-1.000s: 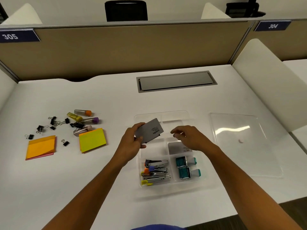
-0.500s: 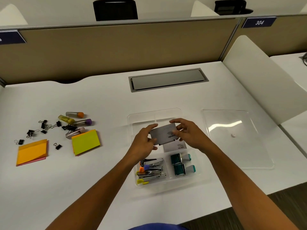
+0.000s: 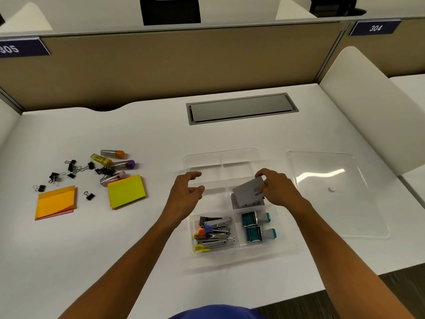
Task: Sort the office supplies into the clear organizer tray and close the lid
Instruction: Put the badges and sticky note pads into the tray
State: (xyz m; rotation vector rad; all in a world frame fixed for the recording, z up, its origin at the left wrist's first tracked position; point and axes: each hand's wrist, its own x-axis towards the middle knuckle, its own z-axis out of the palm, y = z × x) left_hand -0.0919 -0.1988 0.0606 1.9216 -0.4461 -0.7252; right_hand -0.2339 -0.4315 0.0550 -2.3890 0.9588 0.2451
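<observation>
Organizer tray holds a tilted grey card pinched by the right hand; left hand hovers beside, fingers loosely apart, holding nothing.

A single head-worn view looks forward and steeply down from above the person's chest, near enough that both forearms run up from the bottom edge and the hands sit just below mid-frame. It faces across the white tabletop toward the tan partition at the far edge. The wide lens bows the straight edges near the borders. Left of the fingers of the left hand the tabletop stretches to the frame's side; right of the right hand the clear lid stays fully in frame. No second view is given.
</observation>
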